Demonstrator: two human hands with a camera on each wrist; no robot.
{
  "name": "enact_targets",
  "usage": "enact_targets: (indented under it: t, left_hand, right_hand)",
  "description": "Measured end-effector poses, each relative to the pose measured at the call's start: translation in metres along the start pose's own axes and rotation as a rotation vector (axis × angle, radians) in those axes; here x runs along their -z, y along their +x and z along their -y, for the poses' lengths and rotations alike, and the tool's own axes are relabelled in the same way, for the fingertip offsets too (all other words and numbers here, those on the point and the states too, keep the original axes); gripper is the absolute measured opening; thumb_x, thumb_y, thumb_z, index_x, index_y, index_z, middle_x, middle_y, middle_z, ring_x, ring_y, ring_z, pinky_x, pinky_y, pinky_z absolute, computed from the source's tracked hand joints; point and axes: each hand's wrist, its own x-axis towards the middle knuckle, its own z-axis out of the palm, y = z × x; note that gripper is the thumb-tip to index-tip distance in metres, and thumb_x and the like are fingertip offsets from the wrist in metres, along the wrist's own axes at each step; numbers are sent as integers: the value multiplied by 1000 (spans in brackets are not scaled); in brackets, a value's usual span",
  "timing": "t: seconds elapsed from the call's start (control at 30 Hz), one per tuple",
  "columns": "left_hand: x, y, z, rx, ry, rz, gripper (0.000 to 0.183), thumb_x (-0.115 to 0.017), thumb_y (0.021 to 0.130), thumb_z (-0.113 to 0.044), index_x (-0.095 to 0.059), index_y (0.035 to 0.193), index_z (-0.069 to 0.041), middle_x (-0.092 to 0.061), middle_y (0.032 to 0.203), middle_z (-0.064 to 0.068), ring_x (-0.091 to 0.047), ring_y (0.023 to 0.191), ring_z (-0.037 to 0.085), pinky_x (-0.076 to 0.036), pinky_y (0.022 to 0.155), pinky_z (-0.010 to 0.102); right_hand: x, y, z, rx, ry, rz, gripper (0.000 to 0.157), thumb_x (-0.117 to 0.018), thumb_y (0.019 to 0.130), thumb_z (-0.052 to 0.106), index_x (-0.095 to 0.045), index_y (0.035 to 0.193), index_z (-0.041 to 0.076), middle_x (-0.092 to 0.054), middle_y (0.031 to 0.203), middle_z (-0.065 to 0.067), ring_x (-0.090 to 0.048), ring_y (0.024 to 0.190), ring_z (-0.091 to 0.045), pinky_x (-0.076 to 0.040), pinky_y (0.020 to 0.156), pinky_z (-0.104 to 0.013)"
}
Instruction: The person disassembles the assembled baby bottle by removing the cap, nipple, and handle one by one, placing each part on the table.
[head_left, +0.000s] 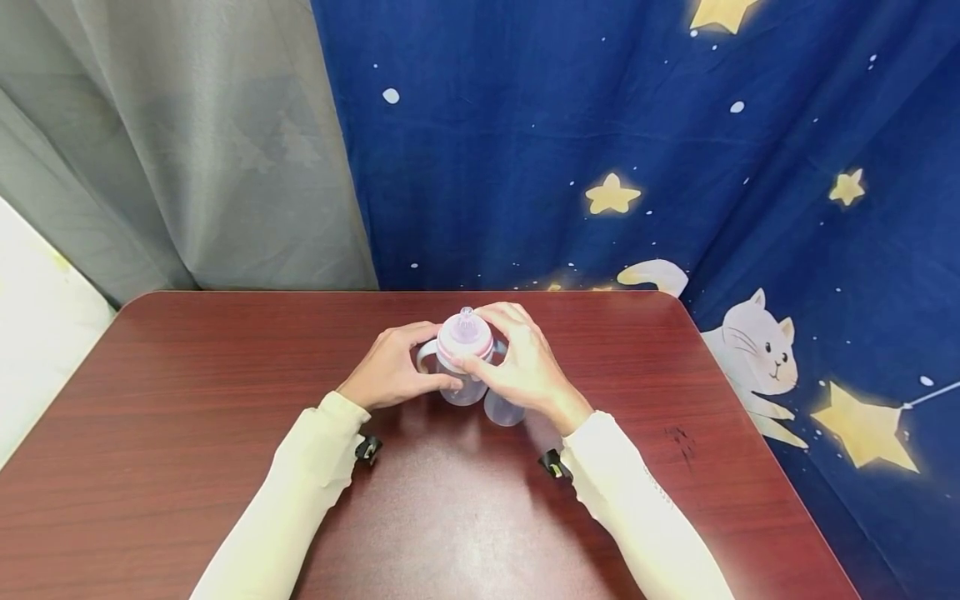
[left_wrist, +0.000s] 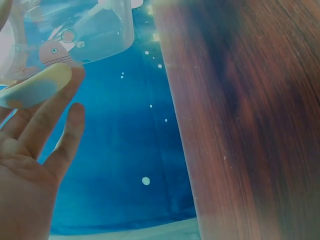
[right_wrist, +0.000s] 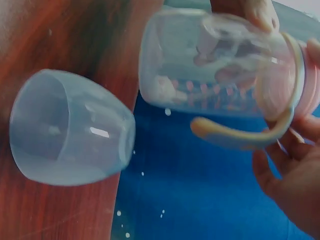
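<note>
Bottle [right_wrist: 215,70] gripped by left hand [head_left: 393,362], collar [head_left: 453,340] pinched by right hand [head_left: 528,362]
Near far edge of tabletop [head_left: 262,358], clear cup [head_left: 504,410] partly hidden.

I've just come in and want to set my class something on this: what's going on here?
A person at a table is handling a clear baby bottle with both bare hands. The right hand grips it around the pink-and-white collar, while the left hand holds its other side. The bottle is upright, with its teat on top. A clear cover stands beside it, off the bottle.
</note>
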Motion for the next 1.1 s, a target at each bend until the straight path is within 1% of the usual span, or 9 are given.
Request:
enact_targets:
  t: [0.23, 0.37, 0.43, 0.53, 0.6, 0.7, 0.83, 0.97, 1.1]
  left_hand:
    - [0, 0, -2, -7, 5, 8, 67, -93, 65, -42, -69, 121, -15, -69, 105, -7, -61, 90, 8, -50, 76, 30]
    - [0, 0, -2, -6, 25, 5, 68, -92, 65, -43, -69, 122, -14, -69, 105, -7, -61, 90, 8, -50, 76, 30]
    - [0, 0, -3, -8, 40, -8, 67, -92, 65, -44, -69, 121, -14, -69, 104, -7, -61, 88, 8, -50, 76, 31]
    - [0, 0, -2, 1, 77, -43, 66, -91, 65, -46, -70, 119, -16, -70, 101, -8, -60, 85, 9, -49, 74, 32]
    - [0, 0, -2, 13, 108, -68, 66, -91, 64, -47, -70, 119, -18, -70, 101, -8, -61, 84, 9, -49, 73, 32]
    - [-1, 0, -2, 36, 152, -99, 67, -90, 63, -50, -70, 119, -18, -71, 101, -7, -62, 84, 9, -49, 72, 33]
    - [-2, 0, -4, 41, 185, -122, 68, -90, 64, -51, -70, 119, -17, -71, 104, -5, -64, 87, 12, -50, 73, 35]
    - [-4, -1, -5, 39, 208, -128, 68, -89, 64, -51, -70, 119, -16, -71, 105, -5, -64, 89, 12, -51, 76, 36]
    - [-4, -1, -6, 39, 198, -120, 67, -90, 63, -50, -70, 118, -17, -71, 103, -5, -64, 88, 11, -51, 76, 35]
  right_hand:
    - [14, 3, -8, 28, 77, 158, 61, -82, 79, 32, -62, 131, 6, -58, 130, -5, -47, 127, -18, -38, 106, -42]
    - [15, 3, -9, 5, 83, 192, 64, -81, 81, 30, -59, 135, 6, -56, 135, -6, -44, 131, -19, -36, 109, -43]
    - [13, 3, -6, -37, 59, 168, 69, -82, 80, 35, -57, 139, 9, -55, 138, -5, -43, 132, -19, -36, 109, -44]
    - [9, 2, 1, -134, -41, 75, 75, -81, 76, 51, -58, 137, 15, -55, 136, -1, -45, 130, -19, -38, 105, -48]
    - [5, 1, 6, -199, -123, -1, 73, -79, 72, 60, -60, 128, 17, -58, 128, 1, -48, 123, -20, -41, 99, -48]
    - [-1, 1, 10, -262, -248, -84, 64, -76, 68, 69, -59, 103, 18, -59, 103, 3, -51, 104, -19, -43, 85, -44]
    - [-6, 1, 13, -262, -370, -135, 66, -71, 64, 79, -52, 87, 19, -50, 85, 5, -48, 90, -16, -39, 76, -38]
    - [-9, 1, 13, -216, -424, -164, 68, -70, 65, 80, -54, 83, 16, -51, 84, 4, -49, 91, -17, -38, 76, -36]
    - [-8, 0, 12, -160, -407, -168, 63, -72, 67, 74, -55, 82, 15, -55, 86, 0, -50, 93, -18, -39, 77, -37]
